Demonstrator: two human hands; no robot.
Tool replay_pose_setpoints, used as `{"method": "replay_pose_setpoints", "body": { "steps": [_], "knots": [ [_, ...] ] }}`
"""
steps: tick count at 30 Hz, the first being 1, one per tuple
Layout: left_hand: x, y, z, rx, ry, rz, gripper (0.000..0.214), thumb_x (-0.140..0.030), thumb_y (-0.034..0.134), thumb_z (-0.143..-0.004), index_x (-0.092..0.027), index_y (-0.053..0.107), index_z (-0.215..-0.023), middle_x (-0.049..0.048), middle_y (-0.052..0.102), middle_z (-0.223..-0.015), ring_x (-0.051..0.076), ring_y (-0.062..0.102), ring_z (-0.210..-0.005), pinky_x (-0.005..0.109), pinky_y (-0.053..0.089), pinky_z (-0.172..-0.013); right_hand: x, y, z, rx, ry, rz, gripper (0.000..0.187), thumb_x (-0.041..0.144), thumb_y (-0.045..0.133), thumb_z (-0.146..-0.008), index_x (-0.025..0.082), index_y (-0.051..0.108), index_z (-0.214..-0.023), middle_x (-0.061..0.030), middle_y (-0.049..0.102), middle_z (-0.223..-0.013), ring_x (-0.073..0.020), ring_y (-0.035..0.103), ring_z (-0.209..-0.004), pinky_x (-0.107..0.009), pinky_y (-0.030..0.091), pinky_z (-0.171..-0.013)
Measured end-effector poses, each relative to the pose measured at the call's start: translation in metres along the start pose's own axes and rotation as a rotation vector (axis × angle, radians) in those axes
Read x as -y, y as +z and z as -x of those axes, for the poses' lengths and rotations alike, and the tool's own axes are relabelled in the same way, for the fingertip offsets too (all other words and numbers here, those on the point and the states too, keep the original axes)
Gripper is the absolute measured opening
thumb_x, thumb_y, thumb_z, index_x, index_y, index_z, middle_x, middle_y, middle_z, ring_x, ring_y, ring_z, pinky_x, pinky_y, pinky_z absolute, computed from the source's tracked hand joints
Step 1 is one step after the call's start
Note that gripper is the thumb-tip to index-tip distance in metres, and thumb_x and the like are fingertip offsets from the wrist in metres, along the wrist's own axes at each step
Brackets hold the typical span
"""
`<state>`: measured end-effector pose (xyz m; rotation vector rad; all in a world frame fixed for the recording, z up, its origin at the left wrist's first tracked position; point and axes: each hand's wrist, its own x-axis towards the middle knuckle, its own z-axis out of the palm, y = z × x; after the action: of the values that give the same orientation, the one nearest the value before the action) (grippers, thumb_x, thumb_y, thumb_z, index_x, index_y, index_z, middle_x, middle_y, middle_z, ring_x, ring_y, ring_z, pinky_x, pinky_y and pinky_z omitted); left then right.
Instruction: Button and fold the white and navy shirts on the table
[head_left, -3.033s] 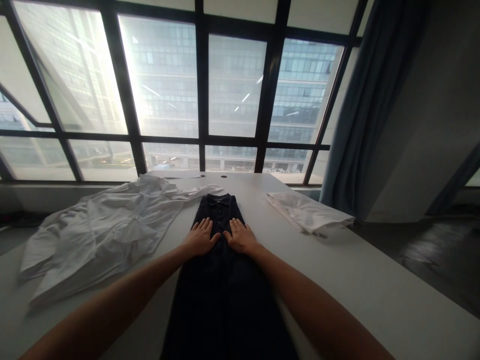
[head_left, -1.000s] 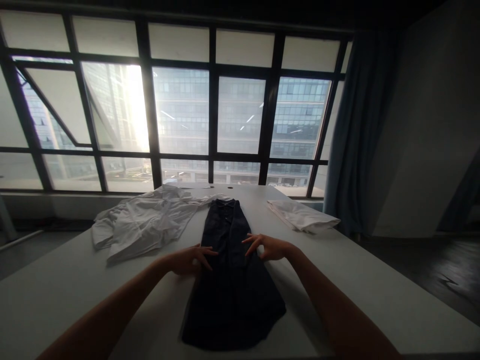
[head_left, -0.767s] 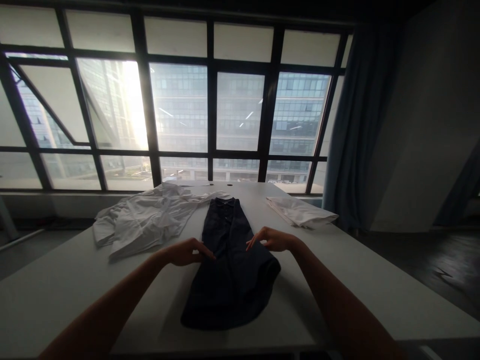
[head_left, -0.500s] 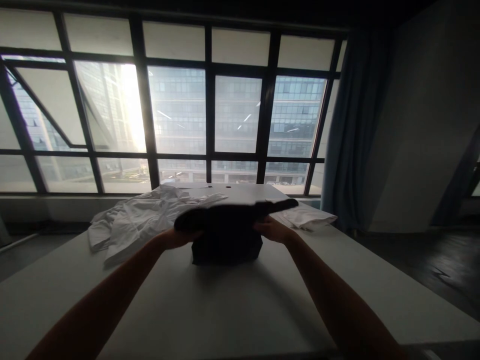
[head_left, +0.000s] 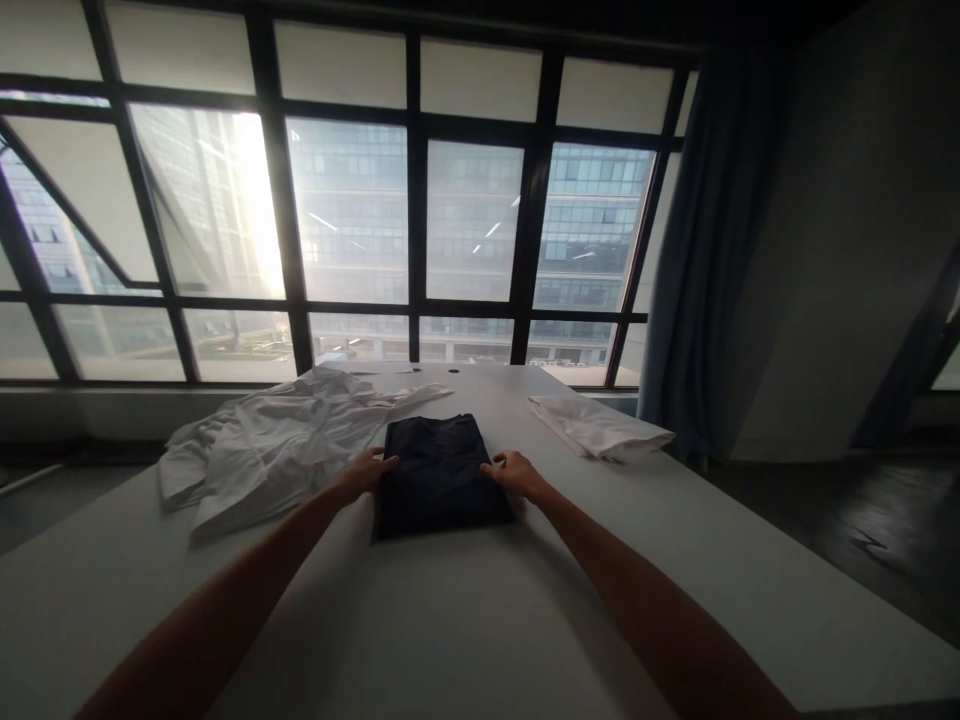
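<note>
A dark navy garment (head_left: 442, 475), folded into a neat rectangle, lies on the white table (head_left: 420, 620) in front of me. What kind of garment it is, I cannot tell. My left hand (head_left: 365, 474) holds its left edge, thumb on top and the other fingers mostly hidden along the side. At the right edge, my right hand (head_left: 517, 473) pinches the cloth between thumb and curled fingers.
Crumpled white cloth (head_left: 277, 440) spreads over the table's left side. A folded white cloth (head_left: 592, 425) lies at the right, near the table's edge. Beyond the table stand a large window (head_left: 349, 210) and a blue curtain (head_left: 694, 270).
The dark garment, lifted and partly folded over in my hands before, now lies flat as a rectangle on the table. Both hands have come down with it to its sides.
</note>
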<state>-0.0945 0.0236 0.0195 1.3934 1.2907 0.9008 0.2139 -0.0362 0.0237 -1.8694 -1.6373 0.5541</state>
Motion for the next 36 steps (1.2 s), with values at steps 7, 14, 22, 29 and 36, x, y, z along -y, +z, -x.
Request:
{"method": "replay_pose_setpoints", "body": {
  "steps": [7,14,22,29,36],
  "knots": [
    [-0.011,0.026,0.010,-0.017,0.069,0.202,0.072,-0.010,0.066,-0.079,-0.014,0.035,-0.144,0.0015,0.067,-0.081,0.010,0.059,-0.056,0.019,0.043,-0.049,0.014,-0.011,0.021,0.157,0.156,-0.267,0.054,0.033,0.071,-0.079,0.010,0.056,-0.125,-0.0143,0.068,-0.106,-0.0232,0.067,-0.089,-0.024,0.054,-0.058],
    [-0.021,0.004,0.032,0.069,-0.088,-0.264,0.086,-0.036,0.071,-0.080,-0.013,0.024,-0.149,0.0021,0.066,-0.069,0.018,0.065,-0.056,0.028,0.055,-0.052,0.012,-0.031,0.026,0.360,0.219,-0.127,0.035,0.030,0.077,-0.075,0.013,0.061,-0.102,-0.0068,0.067,-0.081,-0.0160,0.066,-0.065,-0.023,0.052,-0.054],
    [-0.024,0.008,0.052,0.269,-0.205,-0.597,0.093,-0.023,0.074,-0.076,-0.012,0.020,-0.151,0.0033,0.068,-0.061,0.024,0.070,-0.056,0.028,0.057,-0.047,0.015,-0.040,0.035,0.684,0.198,0.009,0.037,0.029,0.082,-0.070,0.017,0.050,-0.084,0.0036,0.061,-0.062,-0.0125,0.066,-0.057,-0.018,0.047,-0.054],
    [-0.031,0.000,0.057,0.491,-0.231,-0.570,0.095,-0.044,0.077,-0.073,-0.012,0.028,-0.148,0.0100,0.073,-0.073,0.029,0.072,-0.063,0.032,0.058,-0.053,0.006,-0.059,0.038,1.065,0.125,0.026,0.057,0.062,0.078,-0.063,0.016,0.053,-0.085,-0.0047,0.069,-0.071,-0.0172,0.069,-0.063,-0.021,0.051,-0.056],
    [-0.008,0.003,-0.021,-0.073,-0.037,-0.437,0.055,-0.053,0.071,-0.076,-0.008,0.061,-0.106,0.0101,0.069,-0.077,0.022,0.068,-0.066,0.027,0.054,-0.054,-0.004,-0.016,-0.020,0.147,0.125,-0.070,0.065,0.057,0.064,-0.081,0.009,0.053,-0.124,-0.0182,0.069,-0.105,-0.0238,0.070,-0.082,-0.028,0.056,-0.062]
  ]
}}
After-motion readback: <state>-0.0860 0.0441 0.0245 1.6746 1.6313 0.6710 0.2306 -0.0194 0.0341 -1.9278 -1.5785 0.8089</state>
